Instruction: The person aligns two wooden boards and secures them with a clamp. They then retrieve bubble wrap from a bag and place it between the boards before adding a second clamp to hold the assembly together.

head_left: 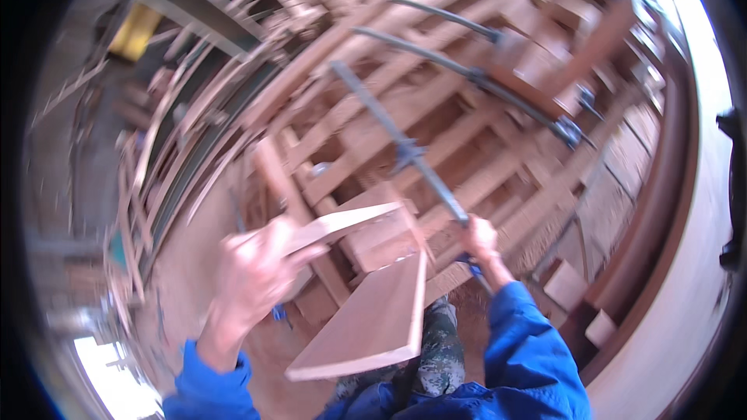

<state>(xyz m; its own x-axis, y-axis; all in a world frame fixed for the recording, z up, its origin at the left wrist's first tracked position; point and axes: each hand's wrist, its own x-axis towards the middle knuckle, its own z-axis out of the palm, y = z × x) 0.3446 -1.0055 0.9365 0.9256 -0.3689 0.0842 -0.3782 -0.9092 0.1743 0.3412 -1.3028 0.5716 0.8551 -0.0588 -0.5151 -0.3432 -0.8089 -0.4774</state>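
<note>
My left hand (253, 272) is closed on the end of a pale wooden board (350, 220), thumb below it. That board meets a short middle piece (408, 227), and a wider board (366, 315) slants down toward my legs from the same piece. The three look joined in an open-sided shape, though blur hides the joints. At the right, my right hand (481, 239) wraps round the near end of a long metal bar clamp (381, 115). A sliding jaw (406, 154) sits partway along its bar. The clamp lies across a slatted wooden frame (459, 140).
Two more bar clamps (424, 53) lie farther back, near reddish-brown wooden parts (529, 93). Offcuts and boards (187, 109) are heaped at the left. A curved brown wooden edge (661, 210) runs down the right side. Small wood blocks (564, 284) lie low at the right.
</note>
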